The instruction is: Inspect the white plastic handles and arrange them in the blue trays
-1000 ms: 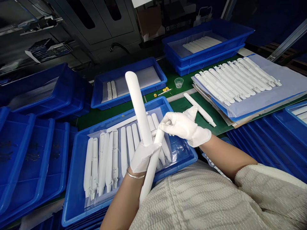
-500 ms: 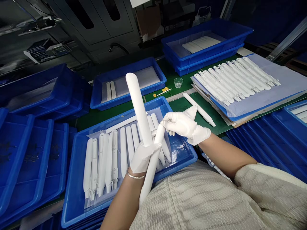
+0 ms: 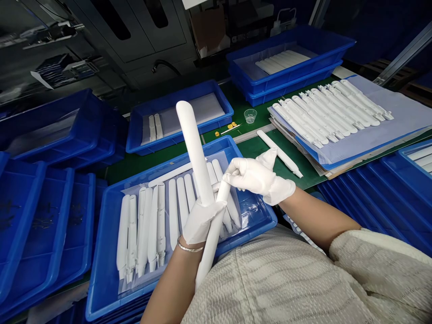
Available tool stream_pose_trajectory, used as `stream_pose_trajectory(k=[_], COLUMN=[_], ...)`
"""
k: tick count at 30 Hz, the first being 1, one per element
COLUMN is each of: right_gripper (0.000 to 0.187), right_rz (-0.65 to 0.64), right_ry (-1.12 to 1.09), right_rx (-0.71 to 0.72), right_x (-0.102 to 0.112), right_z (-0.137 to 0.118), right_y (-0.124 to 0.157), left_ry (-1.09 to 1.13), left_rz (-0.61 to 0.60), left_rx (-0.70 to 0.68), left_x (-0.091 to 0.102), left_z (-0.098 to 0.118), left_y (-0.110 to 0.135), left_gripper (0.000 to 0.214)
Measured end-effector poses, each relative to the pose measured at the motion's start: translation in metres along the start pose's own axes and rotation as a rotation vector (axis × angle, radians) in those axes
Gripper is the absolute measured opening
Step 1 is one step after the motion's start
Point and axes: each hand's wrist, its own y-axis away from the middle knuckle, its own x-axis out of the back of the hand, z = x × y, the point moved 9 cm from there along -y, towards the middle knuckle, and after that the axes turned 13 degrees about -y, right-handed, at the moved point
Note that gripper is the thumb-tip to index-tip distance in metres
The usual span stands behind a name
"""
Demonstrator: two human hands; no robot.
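My left hand (image 3: pixel 200 220), in a white glove, is closed around two long white plastic pieces. The upper piece (image 3: pixel 192 148) points up and away, its rounded end free. The lower piece (image 3: pixel 212 238) slants down towards my body, crossing in front of my left palm. At the top end of that lower piece, the bent fingers of my gloved right hand (image 3: pixel 251 175) are pinched together on it; the fingertips are partly hidden. Beneath both hands lies a blue tray (image 3: pixel 111 225) lined with sheet and holding several similar white pieces (image 3: pixel 143 229).
Behind stands another blue tray (image 3: pixel 182 130), with yellow bits (image 3: pixel 231 126) and a clear cup (image 3: pixel 250 116) beside it. One white piece (image 3: pixel 280 153) lies on the green table. Rows of white parts (image 3: pixel 332 112) cover a sheet-topped stack at right. Blue trays (image 3: pixel 43 225) are stacked left.
Almost nothing differs. The view has shifted very slightly, and my right fingers have moved a little at the lower piece's end. Both hands keep their hold.
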Motion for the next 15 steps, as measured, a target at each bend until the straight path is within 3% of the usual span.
stream_pose_trajectory(k=[4,9,15], right_gripper=[0.011,0.015,0.008], right_rz=[-0.011,0.054,0.014], right_ry=[-0.065,0.099,-0.24], right_rx=[-0.059,0.054,-0.088], right_x=[0.0,0.002,0.002], right_z=[0.01,0.001,0.02], right_y=[-0.001,-0.001,-0.009], left_ry=[0.003,-0.016,0.008], left_rz=[-0.013,-0.018,-0.034], left_rx=[0.025,0.017,0.076], left_x=[0.0,0.0,-0.002], left_z=[-0.001,0.001,-0.004], left_y=[0.0,-0.001,0.0], left_gripper=[0.056,0.058,0.062])
